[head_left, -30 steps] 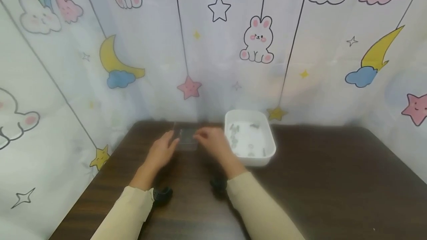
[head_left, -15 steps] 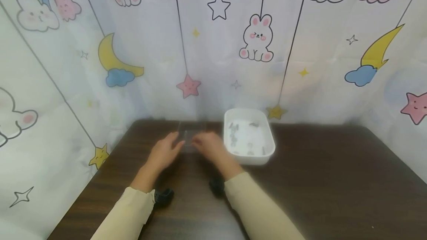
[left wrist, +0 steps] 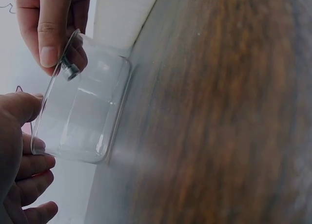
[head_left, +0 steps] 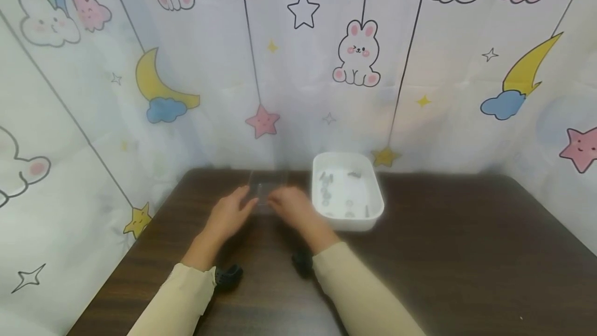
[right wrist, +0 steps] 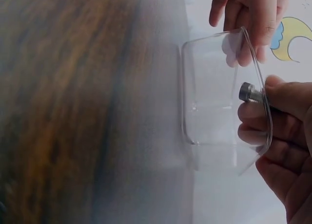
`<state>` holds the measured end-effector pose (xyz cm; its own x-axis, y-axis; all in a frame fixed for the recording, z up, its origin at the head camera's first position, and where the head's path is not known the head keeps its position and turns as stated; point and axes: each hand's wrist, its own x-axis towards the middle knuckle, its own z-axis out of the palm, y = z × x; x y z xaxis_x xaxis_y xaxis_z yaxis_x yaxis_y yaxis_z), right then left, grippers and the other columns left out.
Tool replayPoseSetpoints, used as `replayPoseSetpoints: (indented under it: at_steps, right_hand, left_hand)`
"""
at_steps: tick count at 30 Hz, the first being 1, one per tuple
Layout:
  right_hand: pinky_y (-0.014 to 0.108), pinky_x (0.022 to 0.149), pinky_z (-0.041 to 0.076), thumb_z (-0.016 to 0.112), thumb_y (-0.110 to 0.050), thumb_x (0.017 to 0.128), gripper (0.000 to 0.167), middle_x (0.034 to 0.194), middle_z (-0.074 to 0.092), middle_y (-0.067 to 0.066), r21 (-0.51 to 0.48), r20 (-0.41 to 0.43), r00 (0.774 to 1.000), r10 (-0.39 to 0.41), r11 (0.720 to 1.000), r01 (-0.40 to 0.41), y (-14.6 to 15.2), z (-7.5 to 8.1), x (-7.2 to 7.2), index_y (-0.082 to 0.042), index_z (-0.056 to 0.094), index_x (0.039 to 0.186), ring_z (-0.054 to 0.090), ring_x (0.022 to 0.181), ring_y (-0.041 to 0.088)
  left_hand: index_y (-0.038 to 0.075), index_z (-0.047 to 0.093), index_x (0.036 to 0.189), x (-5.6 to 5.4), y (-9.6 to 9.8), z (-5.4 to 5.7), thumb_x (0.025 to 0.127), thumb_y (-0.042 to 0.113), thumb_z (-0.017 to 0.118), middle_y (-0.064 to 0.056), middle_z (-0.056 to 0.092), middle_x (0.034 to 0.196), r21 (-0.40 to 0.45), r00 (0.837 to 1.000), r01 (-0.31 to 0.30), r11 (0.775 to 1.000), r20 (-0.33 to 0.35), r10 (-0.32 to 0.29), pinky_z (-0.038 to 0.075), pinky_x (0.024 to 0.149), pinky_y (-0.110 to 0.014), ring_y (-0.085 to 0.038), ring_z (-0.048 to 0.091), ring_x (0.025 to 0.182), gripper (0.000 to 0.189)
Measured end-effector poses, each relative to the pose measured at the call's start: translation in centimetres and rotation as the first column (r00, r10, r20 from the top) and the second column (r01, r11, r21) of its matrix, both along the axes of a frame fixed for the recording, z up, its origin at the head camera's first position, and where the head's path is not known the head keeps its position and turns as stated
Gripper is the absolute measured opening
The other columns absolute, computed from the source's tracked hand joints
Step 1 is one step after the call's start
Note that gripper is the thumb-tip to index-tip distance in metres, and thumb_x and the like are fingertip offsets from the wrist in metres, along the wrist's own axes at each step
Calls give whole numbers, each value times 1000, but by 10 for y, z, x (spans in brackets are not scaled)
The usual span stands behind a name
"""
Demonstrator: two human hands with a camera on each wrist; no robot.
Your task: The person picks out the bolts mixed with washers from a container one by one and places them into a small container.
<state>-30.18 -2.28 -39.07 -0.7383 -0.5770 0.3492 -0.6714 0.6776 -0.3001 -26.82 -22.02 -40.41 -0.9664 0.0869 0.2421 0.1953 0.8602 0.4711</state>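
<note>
- Far left, a pale curtain (head_left: 93, 118) printed with moons, stars, clouds and rabbits hangs beside the left edge of the dark tabletop (head_left: 443, 248) and runs along behind its back edge.
- A cream left sleeve (head_left: 172, 299) comes in over the front edge, with a dark wrist device (head_left: 228, 277) under the cuff.
- The left hand (head_left: 228, 214) is at the left end of the clear box, thumb and loosely bent fingers spread apart by its rim; how firmly they press, I cannot tell.
- The clear box (left wrist: 92, 104) stands upright on the tabletop, mouth up, towards the back edge and left of the middle.
- The metal bolt (right wrist: 249, 92) is at the right end of the clear box, its head just below rim level.
- The right hand (head_left: 294, 206) pinches the metal bolt between thumb and fingers; its cream right sleeve (head_left: 364, 294) reaches in from the front edge.
- Just right of that hand, the white tray (head_left: 350, 224) sits by the back edge, with small metal pieces (head_left: 325, 185) clustered along its left wall and others near its back and front walls.
</note>
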Motion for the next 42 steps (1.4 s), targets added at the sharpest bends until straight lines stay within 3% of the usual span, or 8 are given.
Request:
replayPoseSetpoints:
  at_steps: [42]
  right_hand:
    - [34, 86, 57, 61, -26, 98, 18, 97, 74, 2, 48, 31, 999, -19, 999, 18, 0, -3, -3, -14, 74, 104, 69, 90, 19]
  left_hand:
    - [-1, 49, 142, 0, 3, 1, 100, 40, 53, -23, 47, 147, -7, 998, 40, 999, -39, -40, 37, 112, -55, -41, 45, 135, 59]
